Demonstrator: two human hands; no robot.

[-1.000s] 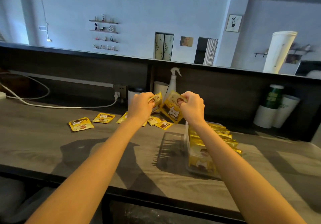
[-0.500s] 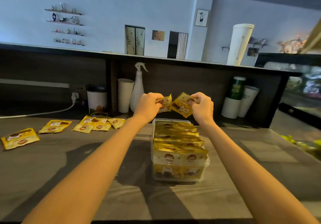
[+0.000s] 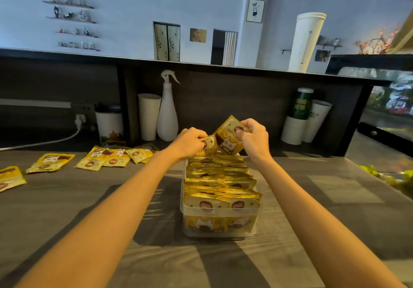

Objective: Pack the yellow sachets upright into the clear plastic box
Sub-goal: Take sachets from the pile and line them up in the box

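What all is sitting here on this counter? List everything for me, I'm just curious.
clear plastic box: one, see-through, counter centre
packed sachets: many, yellow, upright rows inside box
loose sachets: several, yellow, flat on counter, left
raised sachet: one, yellow, above box's far end
lower sachet: one, yellow, beside it
spray bottle: one, white, against back panel
paper cups: several, white, one green, along back panel
cup stack: one, white, upper ledge
cord: one, white, plugged in, left
counter: one, dark wood
left hand: pinches lower sachet
right hand: pinches raised sachet
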